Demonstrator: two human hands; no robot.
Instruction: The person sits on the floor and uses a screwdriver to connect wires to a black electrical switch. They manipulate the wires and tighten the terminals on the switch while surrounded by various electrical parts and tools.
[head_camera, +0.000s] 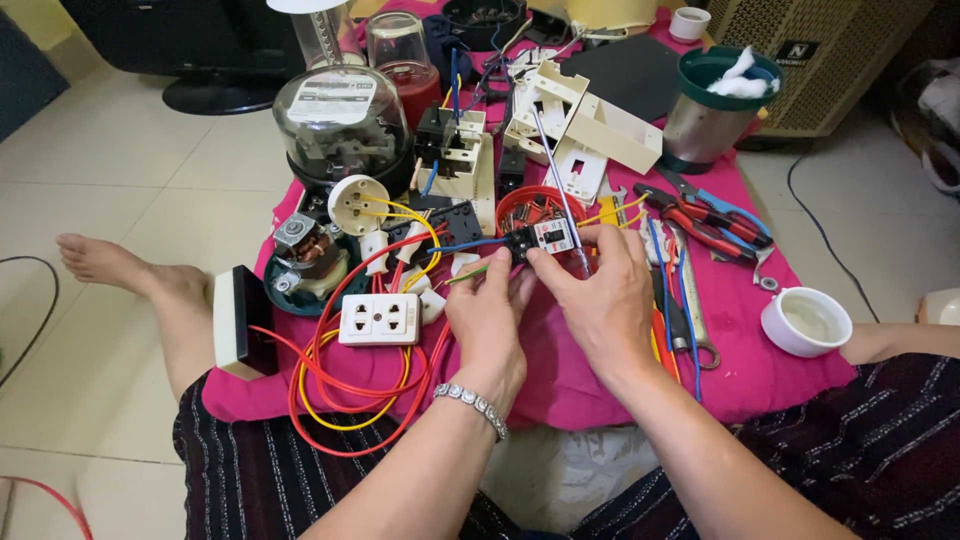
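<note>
Squarely between both grips: breaker (548, 236).

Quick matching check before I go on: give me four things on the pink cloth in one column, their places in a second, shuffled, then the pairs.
Things:
1. white double wall socket
2. small black-and-white breaker block
3. white ceramic cup
4. red-handled pliers

Places:
A. at the cloth's right edge, beyond the tools
B. held between the left hand and right hand
C. left of the left hand, among red and yellow wires
D. right of the right hand, beside a wrench

Pairs: 1-C, 2-B, 3-A, 4-D
</note>
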